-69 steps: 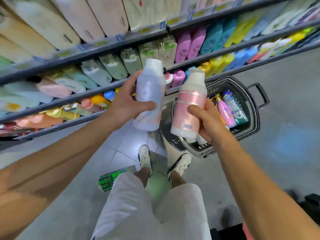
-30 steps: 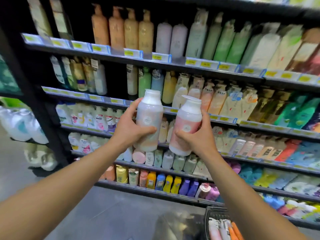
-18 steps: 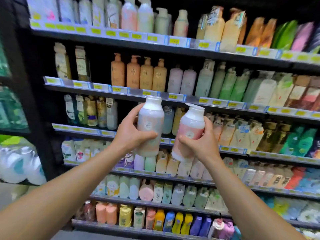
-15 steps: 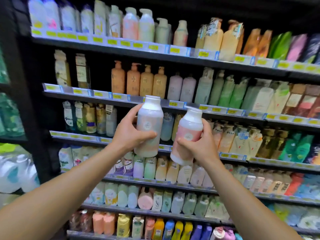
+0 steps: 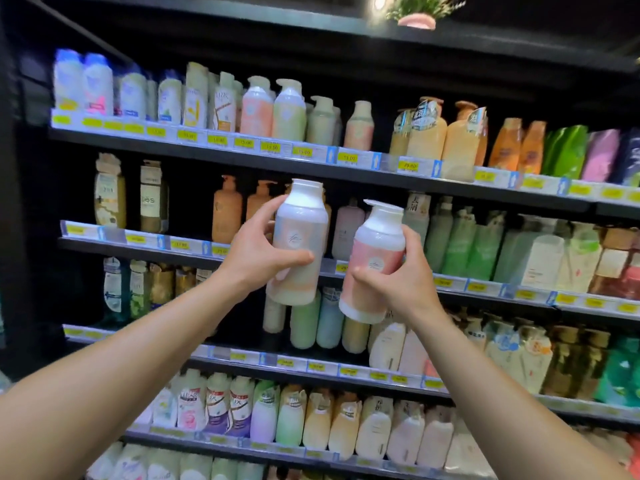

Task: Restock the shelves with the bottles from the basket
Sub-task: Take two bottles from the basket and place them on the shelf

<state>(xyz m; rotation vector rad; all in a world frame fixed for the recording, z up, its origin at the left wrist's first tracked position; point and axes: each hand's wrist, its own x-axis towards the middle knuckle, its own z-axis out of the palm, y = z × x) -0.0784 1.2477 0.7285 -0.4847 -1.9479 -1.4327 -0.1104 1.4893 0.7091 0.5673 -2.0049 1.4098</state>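
1. A pale blue-and-cream bottle (image 5: pixel 298 244) was held upright in the left hand (image 5: pixel 258 252), fingers and thumb curled round its body.
2. A pink pump bottle (image 5: pixel 375 263), tilted slightly, was gripped round its lower half by the right hand (image 5: pixel 398 282).
3. Both bottles were raised just beside each other before the stocked shelves (image 5: pixel 346 168), level with the second shelf from the top.

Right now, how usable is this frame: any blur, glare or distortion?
Head view: both held bottles, pale one and pink one, are fairly sharp; shelf edges bow from the wide angle; lower-left rows smear; a lamp flares at the top.
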